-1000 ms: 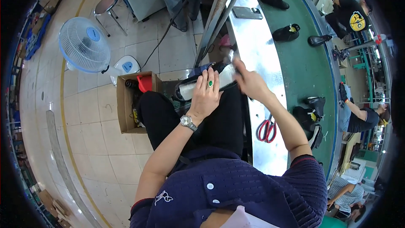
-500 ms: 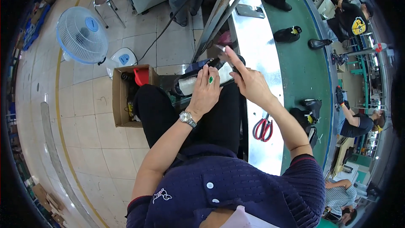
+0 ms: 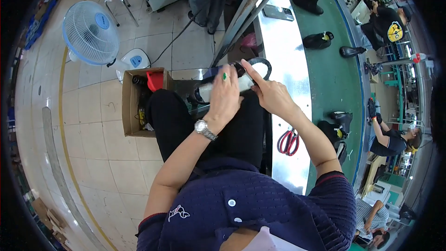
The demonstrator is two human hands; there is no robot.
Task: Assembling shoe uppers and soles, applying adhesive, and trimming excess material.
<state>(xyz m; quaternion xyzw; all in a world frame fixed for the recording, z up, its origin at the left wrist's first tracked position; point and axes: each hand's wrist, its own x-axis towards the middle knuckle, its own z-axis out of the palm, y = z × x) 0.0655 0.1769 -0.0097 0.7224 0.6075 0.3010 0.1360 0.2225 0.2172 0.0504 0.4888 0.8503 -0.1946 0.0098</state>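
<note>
A shoe with a dark rim and a long white surface, apparently its sole [image 3: 260,70], lies across my lap, partly covered by my hands. My left hand [image 3: 225,97], with a green-stoned ring and a wristwatch [image 3: 201,126], rests over the middle of the white surface. Its fingers are stretched out and smeared by motion. My right hand [image 3: 275,94] is over the shoe's right part, index finger pointing far left and other fingers curled under. Near that fingertip shows a small dark thing [image 3: 239,68] which I cannot make out.
At right, a metal ledge [image 3: 290,111] carries red-handled scissors [image 3: 289,142] and a phone [image 3: 278,12]. Beyond it, a green belt [image 3: 325,79] holds several black shoes [image 3: 318,40]. A cardboard box [image 3: 134,130] and a fan [image 3: 91,32] stand left. Other people work far right.
My right index fingertip has come down and left toward the shoe. The shiny blade-like piece by it no longer shows. My left hand has shifted slightly and is blurred; the view tilted a little.
</note>
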